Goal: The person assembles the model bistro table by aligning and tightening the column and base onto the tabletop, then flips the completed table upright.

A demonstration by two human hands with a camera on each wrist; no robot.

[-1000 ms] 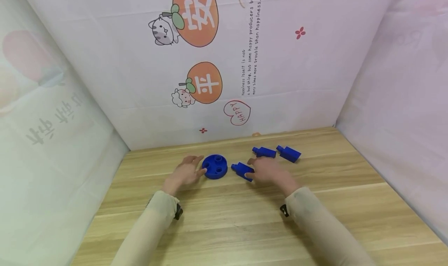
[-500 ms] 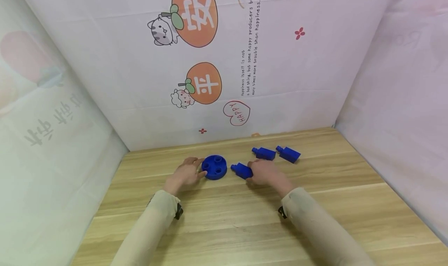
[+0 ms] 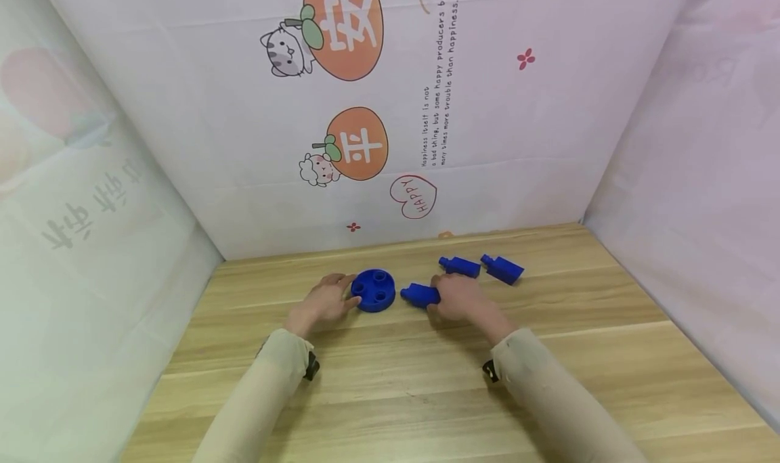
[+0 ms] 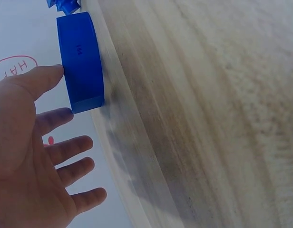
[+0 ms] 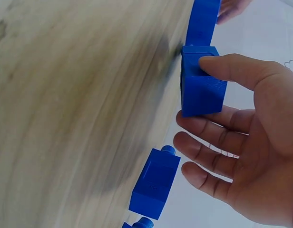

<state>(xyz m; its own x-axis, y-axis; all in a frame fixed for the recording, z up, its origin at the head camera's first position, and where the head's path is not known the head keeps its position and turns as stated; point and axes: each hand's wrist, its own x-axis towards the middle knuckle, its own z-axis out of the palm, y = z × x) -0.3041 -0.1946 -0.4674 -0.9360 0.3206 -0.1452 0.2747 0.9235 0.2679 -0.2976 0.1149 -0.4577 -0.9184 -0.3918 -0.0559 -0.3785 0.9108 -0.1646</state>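
In the head view my left hand (image 3: 326,300) is at the left side of a round blue base (image 3: 374,306) with three sockets. Thumb and index fingertips touch its rim, and the other fingers stretch out loosely, as the left wrist view shows. To the right, my right hand (image 3: 460,298) pinches a blue bottle-shaped block (image 5: 202,92) between thumb and fingers, its narrow neck pointing at the base. The block lies tilted close over the table, its rear end partly hidden by the hand in the head view.
Two more blue bottle-shaped blocks lie behind my right hand, one nearer block (image 3: 460,267) and one farther right block (image 3: 502,269). The wooden table (image 3: 390,395) ends at a white printed cloth wall (image 3: 487,179), with cloth walls on both sides.
My right hand's fingers have closed round the block, which has turned slightly so that its neck points more squarely left. The left hand and the round base have stayed in place.
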